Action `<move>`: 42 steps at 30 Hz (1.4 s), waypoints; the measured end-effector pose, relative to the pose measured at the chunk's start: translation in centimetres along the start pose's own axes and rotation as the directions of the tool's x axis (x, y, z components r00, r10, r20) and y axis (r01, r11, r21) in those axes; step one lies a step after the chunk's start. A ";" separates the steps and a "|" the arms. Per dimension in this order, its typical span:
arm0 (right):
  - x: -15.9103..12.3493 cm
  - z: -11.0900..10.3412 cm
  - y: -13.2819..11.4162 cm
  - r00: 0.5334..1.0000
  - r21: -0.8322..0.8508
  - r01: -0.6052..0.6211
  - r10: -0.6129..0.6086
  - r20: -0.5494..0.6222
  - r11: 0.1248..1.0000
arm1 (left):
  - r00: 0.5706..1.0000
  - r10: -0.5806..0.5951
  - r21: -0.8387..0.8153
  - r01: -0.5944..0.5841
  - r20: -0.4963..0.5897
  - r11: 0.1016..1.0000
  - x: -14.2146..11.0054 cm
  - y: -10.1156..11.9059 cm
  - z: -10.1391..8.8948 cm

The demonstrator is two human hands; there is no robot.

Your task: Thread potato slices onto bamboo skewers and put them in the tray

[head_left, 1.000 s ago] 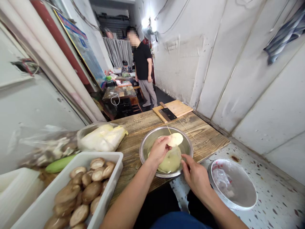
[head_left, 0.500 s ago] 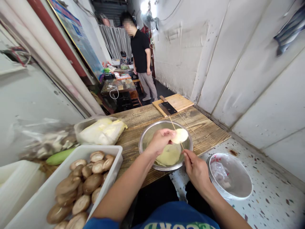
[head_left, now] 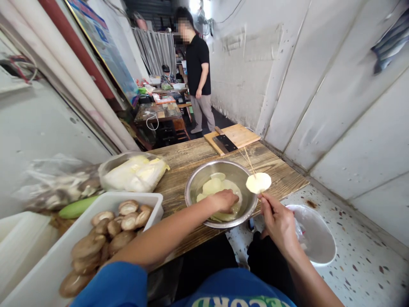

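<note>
My right hand (head_left: 277, 215) pinches the lower end of a thin wooden skewer (head_left: 250, 160). A pale potato slice (head_left: 258, 183) is threaded on that skewer, just above my fingers, at the right side of the bowl. My left hand (head_left: 226, 200) reaches down into the steel bowl (head_left: 189, 194), among several potato slices (head_left: 212, 186) lying in water. The fingertips of this hand are hidden, so whether they grip a slice does not show.
On the wooden table (head_left: 179, 155), a cleaver (head_left: 225, 143) lies on a cutting board (head_left: 244, 135). To the left are a white tub of mushrooms (head_left: 156, 204), bagged cabbage (head_left: 136, 172) and a green vegetable (head_left: 76, 207). A lined bin (head_left: 319, 238) stands right; a person (head_left: 198, 70) stands beyond.
The skewer has gone through the potato slice and moved right with my right hand. My left hand has let go of that slice and dropped into the bowl. The person behind shifted right.
</note>
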State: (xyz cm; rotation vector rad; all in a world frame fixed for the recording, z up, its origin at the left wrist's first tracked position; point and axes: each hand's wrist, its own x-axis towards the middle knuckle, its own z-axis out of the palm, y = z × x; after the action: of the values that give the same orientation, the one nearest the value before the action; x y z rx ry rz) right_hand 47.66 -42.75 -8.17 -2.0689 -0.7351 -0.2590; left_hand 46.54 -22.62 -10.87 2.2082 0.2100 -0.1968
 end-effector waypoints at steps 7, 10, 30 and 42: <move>-0.9 -0.1 0.3 0.995 0.022 -0.019 0.016 0.103 1.000 | 0.971 -0.008 0.419 -0.096 0.239 0.903 -0.5 -0.3 -2.3; -1.4 -0.2 0.5 0.984 0.033 -0.007 0.000 0.179 0.999 | 0.973 0.044 0.363 -0.127 0.228 0.923 -0.8 -1.0 -4.8; -3.6 -0.5 -0.5 0.933 -0.070 0.138 -0.106 0.343 0.988 | 0.866 -0.443 -0.947 -0.100 -0.234 0.305 -2.3 -0.2 -5.2; -3.9 0.3 -0.2 0.968 -0.176 0.182 -0.144 0.206 0.967 | 0.840 -0.528 -0.976 -0.200 -0.127 -0.083 -2.2 1.6 -3.9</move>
State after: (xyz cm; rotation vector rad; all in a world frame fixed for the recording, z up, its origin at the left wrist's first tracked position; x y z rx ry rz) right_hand 44.40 -44.04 -9.92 -2.2416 -1.0373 -0.2327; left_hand 45.02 -20.65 -6.84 0.5157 0.7015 0.3682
